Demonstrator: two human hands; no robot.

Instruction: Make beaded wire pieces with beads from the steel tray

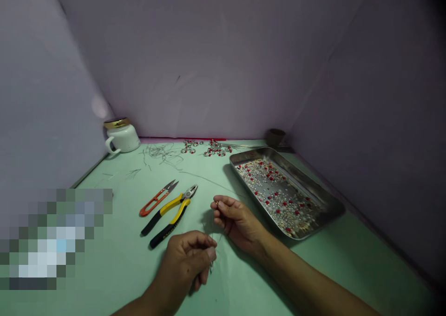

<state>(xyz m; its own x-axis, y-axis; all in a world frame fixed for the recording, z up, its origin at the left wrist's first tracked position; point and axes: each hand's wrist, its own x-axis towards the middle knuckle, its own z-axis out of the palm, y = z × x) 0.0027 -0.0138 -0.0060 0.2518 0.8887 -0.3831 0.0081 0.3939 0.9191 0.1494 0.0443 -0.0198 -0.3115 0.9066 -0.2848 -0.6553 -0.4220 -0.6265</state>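
Note:
My left hand (pixel 190 260) is closed in a pinch, with thumb and fingertips on a thin wire. Small shiny bits, perhaps clear beads, hang just below the thumb (pixel 211 266). Up and to the right, my right hand (pixel 240 220) pinches a tiny gold-coloured bead (pixel 217 203) between thumb and forefinger. Pliers (pixel 181 211) with yellow and black handles lie beyond my left hand, beside orange-handled thread snips (pixel 143 212). On the right, a metal tray (pixel 329 211) holds loose clear, red and gold-toned beads (pixel 278 210).
Beaded pieces in red and clear (pixel 218 148) lie at the back by a tangle of wire (pixel 162 154). A white mug (pixel 123 138) with a gold lid stands back left, a dark cup (pixel 275 137) back right. A blurred-out object (pixel 55 246) lies left. Walls enclose the table.

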